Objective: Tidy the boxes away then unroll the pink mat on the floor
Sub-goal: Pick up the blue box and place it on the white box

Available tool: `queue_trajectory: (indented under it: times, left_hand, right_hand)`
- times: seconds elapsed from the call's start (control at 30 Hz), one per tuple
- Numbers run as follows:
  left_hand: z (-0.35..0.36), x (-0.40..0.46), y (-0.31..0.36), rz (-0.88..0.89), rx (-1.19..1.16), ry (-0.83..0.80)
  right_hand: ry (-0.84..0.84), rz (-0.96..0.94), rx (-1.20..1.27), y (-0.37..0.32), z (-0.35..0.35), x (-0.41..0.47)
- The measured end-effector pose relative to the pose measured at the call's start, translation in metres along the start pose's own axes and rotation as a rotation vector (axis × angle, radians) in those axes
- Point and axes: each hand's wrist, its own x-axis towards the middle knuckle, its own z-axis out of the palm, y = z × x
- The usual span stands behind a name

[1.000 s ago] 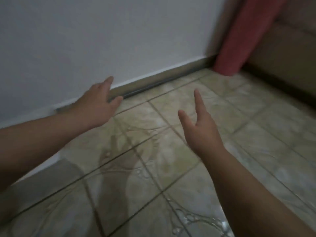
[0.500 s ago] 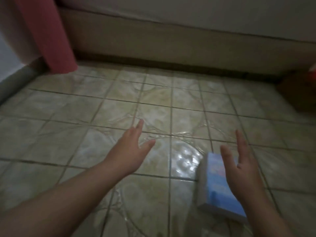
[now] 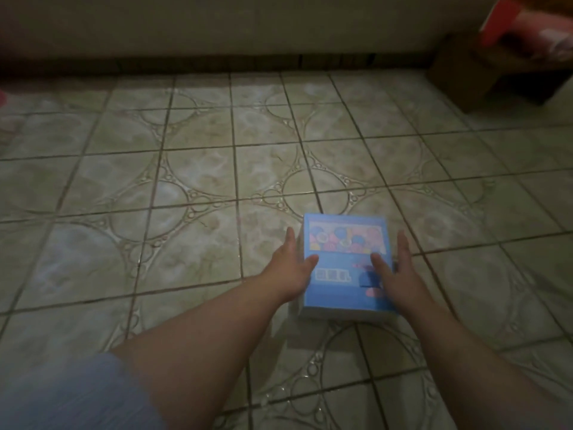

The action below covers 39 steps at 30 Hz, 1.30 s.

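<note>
The view has swung from the wall to a blue box (image 3: 345, 265) lying flat on the tiled floor (image 3: 186, 181). The left hand (image 3: 291, 268) and right hand (image 3: 395, 271) are flanking it, fingers straight and released, thumbs resting on top

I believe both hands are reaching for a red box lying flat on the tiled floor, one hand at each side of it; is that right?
Not quite: the box is blue, not red, as the head view shows. The rest holds: it lies flat on the tiled floor, with the left hand and right hand at either side of it.
</note>
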Motion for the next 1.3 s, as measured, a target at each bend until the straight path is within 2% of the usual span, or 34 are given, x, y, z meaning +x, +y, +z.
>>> queue_trajectory:
  times: [0.1,0.27,0.53,0.67,0.83,0.97,1.13,1.3]
  left_hand:
    - [0.012,0.008,-0.009,0.013,-0.011,-0.052]
    - [0.022,0.021,-0.014,0.03,-0.133,-0.066]
    - [0.035,0.026,-0.02,0.071,-0.328,-0.003]
    - [0.021,0.006,-0.027,0.022,-0.491,0.022]
    - [-0.051,-0.028,-0.047,0.026,-0.621,0.144]
    - [-0.136,-0.061,-0.051,0.111,-0.67,0.265]
    - [-0.248,-0.125,-0.072,0.156,-0.686,0.515]
    - [-0.337,-0.223,-0.113,0.181,-0.717,0.819]
  right_hand:
    - [-0.005,-0.058,-0.099,0.012,0.009,-0.004]
    - [0.026,-0.053,-0.071,0.019,0.018,-0.003]
    - [0.061,-0.023,0.101,0.023,0.018,-0.001]
    - [-0.033,-0.04,0.159,0.012,0.026,-0.013]
    - [-0.162,-0.121,0.283,-0.045,0.07,-0.033]
    - [-0.358,-0.183,0.395,-0.121,0.115,-0.046]
    - [-0.616,-0.321,0.459,-0.234,0.181,-0.081]
    - [-0.842,-0.456,0.465,-0.321,0.265,-0.156]
